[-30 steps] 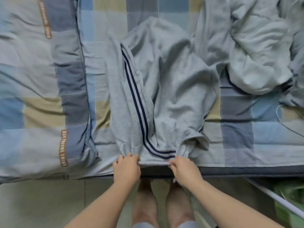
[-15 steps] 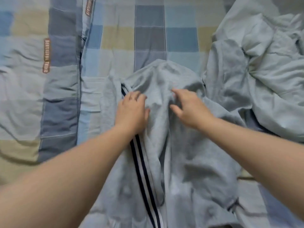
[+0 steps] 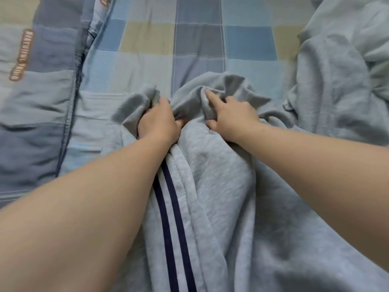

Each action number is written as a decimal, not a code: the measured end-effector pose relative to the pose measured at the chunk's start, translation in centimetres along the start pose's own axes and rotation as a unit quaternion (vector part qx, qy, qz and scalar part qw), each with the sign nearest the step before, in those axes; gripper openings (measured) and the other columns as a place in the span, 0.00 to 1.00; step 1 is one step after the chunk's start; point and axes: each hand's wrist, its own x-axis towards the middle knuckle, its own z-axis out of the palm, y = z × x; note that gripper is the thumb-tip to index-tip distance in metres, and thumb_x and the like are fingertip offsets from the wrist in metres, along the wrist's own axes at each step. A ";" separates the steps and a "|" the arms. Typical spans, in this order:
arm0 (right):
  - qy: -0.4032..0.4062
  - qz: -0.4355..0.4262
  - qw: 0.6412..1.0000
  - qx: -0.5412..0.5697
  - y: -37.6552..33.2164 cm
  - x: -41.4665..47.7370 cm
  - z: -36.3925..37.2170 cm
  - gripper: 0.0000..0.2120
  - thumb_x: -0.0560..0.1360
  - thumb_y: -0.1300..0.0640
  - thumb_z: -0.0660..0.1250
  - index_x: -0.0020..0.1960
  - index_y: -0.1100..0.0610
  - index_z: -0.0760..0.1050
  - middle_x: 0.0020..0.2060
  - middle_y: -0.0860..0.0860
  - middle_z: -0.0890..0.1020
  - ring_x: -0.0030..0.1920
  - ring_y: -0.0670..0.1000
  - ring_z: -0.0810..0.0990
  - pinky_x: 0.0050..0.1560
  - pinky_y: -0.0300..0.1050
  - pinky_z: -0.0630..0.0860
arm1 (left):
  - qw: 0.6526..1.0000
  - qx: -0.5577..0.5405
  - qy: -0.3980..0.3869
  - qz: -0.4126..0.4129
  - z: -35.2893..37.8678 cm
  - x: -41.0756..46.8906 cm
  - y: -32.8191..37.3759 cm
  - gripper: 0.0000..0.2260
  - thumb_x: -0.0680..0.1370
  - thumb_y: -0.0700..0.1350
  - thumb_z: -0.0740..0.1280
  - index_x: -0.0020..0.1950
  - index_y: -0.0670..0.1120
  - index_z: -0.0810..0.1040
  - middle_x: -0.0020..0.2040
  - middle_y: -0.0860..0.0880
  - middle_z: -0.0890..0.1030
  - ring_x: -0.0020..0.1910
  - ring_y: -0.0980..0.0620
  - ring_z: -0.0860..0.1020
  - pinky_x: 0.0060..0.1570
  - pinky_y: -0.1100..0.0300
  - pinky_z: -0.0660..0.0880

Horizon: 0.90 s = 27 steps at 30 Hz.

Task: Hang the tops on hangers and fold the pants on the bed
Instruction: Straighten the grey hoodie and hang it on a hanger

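Observation:
Grey sweatpants point(image 3: 214, 186) with two dark navy side stripes lie lengthwise on the checked bed, running from the near edge toward the middle. At their far end the fabric is bunched up. My left hand point(image 3: 157, 121) grips a fold of that bunched cloth on the left side. My right hand point(image 3: 229, 114) pinches another fold just to the right, thumb underneath and fingers on top. Both forearms reach out over the pants and hide part of the left leg.
A pile of light grey clothes point(image 3: 341, 76) lies at the right of the bed, touching the pants. A blue-grey quilt point(image 3: 40, 102) with orange lettering covers the left side. The checked sheet point(image 3: 200, 41) shows beyond the hands.
Both hands left the near hem of the pants, reached forward to the far end, and now curl into the bunched fabric there. The view has leaned in over the bed.

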 end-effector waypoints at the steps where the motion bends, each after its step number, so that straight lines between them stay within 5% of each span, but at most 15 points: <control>1: -0.027 -0.002 1.000 0.009 0.0 -0.6 -0.3 0.36 0.79 0.40 0.60 0.80 0.38 0.43 0.71 0.59 0.69 0.66 0.65 0.74 0.59 0.56 0.72 | 1.000 0.007 -0.005 0.011 -0.3 -1.0 0.1 0.16 0.79 0.54 0.66 0.61 0.47 0.70 0.59 0.41 0.80 0.58 0.38 0.78 0.50 0.49 0.72; 4: -0.116 -0.004 0.991 0.060 -0.1 -4.5 -1.2 0.31 0.81 0.41 0.59 0.80 0.41 0.50 0.75 0.56 0.67 0.71 0.62 0.70 0.68 0.57 0.68 | 0.998 0.020 -0.036 0.041 -1.1 -6.3 0.3 0.08 0.78 0.47 0.63 0.56 0.48 0.70 0.54 0.40 0.82 0.54 0.37 0.80 0.43 0.51 0.70; 7: -0.172 0.011 0.968 0.182 -0.6 -10.1 -2.9 0.25 0.82 0.43 0.59 0.78 0.46 0.64 0.73 0.53 0.73 0.72 0.57 0.71 0.69 0.48 0.66 | 0.994 -0.014 -0.100 0.040 -2.9 -14.3 0.0 0.10 0.76 0.48 0.63 0.57 0.51 0.69 0.52 0.42 0.83 0.52 0.37 0.81 0.45 0.50 0.74; 10: -0.237 0.079 0.894 0.373 -2.0 -16.8 -5.6 0.25 0.83 0.44 0.59 0.75 0.55 0.69 0.70 0.54 0.76 0.68 0.54 0.75 0.71 0.45 0.67 | 0.975 -0.067 -0.208 0.031 -6.3 -23.8 0.7 0.20 0.75 0.49 0.63 0.66 0.59 0.67 0.57 0.47 0.83 0.58 0.39 0.79 0.54 0.49 0.75; 13: -0.298 0.161 0.818 0.465 -3.6 -24.1 -10.2 0.29 0.80 0.39 0.62 0.76 0.53 0.66 0.68 0.54 0.76 0.56 0.52 0.81 0.50 0.43 0.77 | 0.961 -0.087 -0.262 0.028 -12.2 -31.9 3.0 0.24 0.75 0.49 0.65 0.70 0.62 0.67 0.61 0.51 0.81 0.61 0.40 0.76 0.58 0.48 0.71; 17: -0.368 0.219 0.744 0.513 -4.5 -33.0 -19.3 0.18 0.78 0.38 0.65 0.65 0.42 0.71 0.60 0.46 0.80 0.49 0.54 0.86 0.47 0.50 0.81 | 0.982 -0.082 -0.165 0.052 -22.4 -39.2 7.0 0.20 0.73 0.46 0.67 0.64 0.59 0.77 0.54 0.55 0.82 0.59 0.45 0.73 0.58 0.50 0.64; 19: -0.351 0.230 0.715 0.559 -4.6 -36.6 -24.0 0.07 0.78 0.40 0.66 0.54 0.40 0.74 0.56 0.47 0.82 0.46 0.52 0.87 0.50 0.52 0.82 | 0.985 -0.125 -0.111 0.029 -27.6 -41.6 9.0 0.18 0.71 0.45 0.64 0.58 0.57 0.81 0.51 0.55 0.82 0.59 0.47 0.73 0.61 0.50 0.62; 21: -0.312 0.240 0.691 0.607 -4.6 -40.1 -28.7 0.05 0.80 0.44 0.66 0.55 0.41 0.75 0.57 0.50 0.83 0.46 0.52 0.87 0.50 0.51 0.82 | 0.982 -0.166 -0.086 0.018 -32.8 -43.1 11.0 0.18 0.69 0.45 0.62 0.55 0.55 0.83 0.51 0.54 0.83 0.60 0.47 0.75 0.64 0.47 0.64; 24: -0.228 0.215 0.700 0.641 -4.8 -44.5 -35.2 0.21 0.80 0.52 0.68 0.71 0.45 0.69 0.58 0.51 0.82 0.52 0.53 0.84 0.47 0.48 0.79 | 0.961 -0.242 -0.109 0.083 -40.0 -44.8 13.4 0.19 0.69 0.40 0.62 0.55 0.49 0.85 0.49 0.51 0.85 0.54 0.44 0.79 0.58 0.42 0.72; 27: -0.128 0.095 0.796 0.584 -4.1 -47.3 -41.6 0.37 0.77 0.58 0.72 0.77 0.38 0.57 0.65 0.53 0.75 0.66 0.51 0.75 0.64 0.48 0.73 | 0.942 -0.252 -0.116 0.187 -46.6 -45.9 15.0 0.20 0.67 0.35 0.60 0.54 0.45 0.85 0.44 0.48 0.82 0.46 0.43 0.78 0.48 0.45 0.74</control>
